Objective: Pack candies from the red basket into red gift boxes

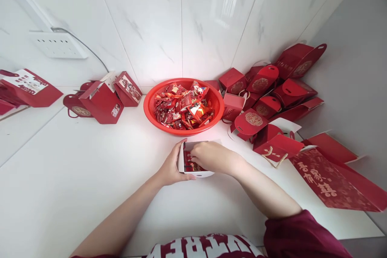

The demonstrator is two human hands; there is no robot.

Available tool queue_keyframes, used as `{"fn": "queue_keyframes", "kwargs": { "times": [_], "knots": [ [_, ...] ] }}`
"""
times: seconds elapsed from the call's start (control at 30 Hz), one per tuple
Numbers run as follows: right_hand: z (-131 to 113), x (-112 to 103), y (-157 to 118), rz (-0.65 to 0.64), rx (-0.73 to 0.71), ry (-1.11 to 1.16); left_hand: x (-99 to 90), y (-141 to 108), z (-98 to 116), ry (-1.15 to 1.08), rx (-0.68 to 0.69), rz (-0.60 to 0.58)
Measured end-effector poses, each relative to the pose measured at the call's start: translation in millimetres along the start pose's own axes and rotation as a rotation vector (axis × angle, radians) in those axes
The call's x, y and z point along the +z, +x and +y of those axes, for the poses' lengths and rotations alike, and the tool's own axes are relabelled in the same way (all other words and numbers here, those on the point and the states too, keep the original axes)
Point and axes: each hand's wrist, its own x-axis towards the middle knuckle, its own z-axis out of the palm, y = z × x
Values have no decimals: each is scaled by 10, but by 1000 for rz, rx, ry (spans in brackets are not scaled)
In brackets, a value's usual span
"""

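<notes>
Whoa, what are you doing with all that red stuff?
A person at a white counter is busy with a small open box. The left hand holds its side, and the right hand reaches inside, where red packets lie; whether its fingers grip one is hard to tell. Just behind the box is a red basket heaped with small shiny packets. More red boxes stand to the left and right.

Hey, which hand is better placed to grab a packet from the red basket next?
Right, I'd say. Your right hand only dips into the open box, while your left hand grips its side, steadying it. The red basket sits just beyond.
</notes>
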Motion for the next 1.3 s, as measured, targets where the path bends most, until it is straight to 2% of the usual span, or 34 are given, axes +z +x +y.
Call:
{"fn": "queue_keyframes", "kwargs": {
  "times": [0.1,0.17,0.23,0.3,0.37,0.43,0.5,0.53,0.67,0.8,0.97,1.1,1.2,1.3],
  "knots": [
    [84,-198,-286,239,-6,147,-241,-100,191,196,-44,-92],
    [179,-303,-490,398,40,201,-460,-170,389,315,-127,-116],
    [279,-366,-655,517,103,233,-691,-191,624,366,-242,-50],
    [357,-393,-757,593,159,258,-906,-124,861,436,-332,78],
    [399,-398,-796,632,200,279,-1092,46,1044,562,-324,196],
    [408,-395,-792,630,206,298,-1246,306,1125,688,-245,266],
    [403,-389,-775,595,164,326,-1370,613,1098,795,-174,264],
    [403,-386,-769,572,139,343,-1420,769,1053,848,-169,223],
    [443,-372,-785,546,153,361,-1534,1261,823,957,-197,-165],
    [524,-360,-797,565,238,326,-1537,1439,670,925,-246,-356],
    [586,-342,-710,527,240,340,-1508,1465,506,959,-318,-375],
    [616,-321,-674,520,209,341,-1563,1504,401,948,-304,-378],
    [645,-299,-698,523,219,330,-1639,1494,394,898,-291,-357],
    [670,-283,-724,535,232,316,-1669,1421,452,841,-294,-274]
  ]
}}
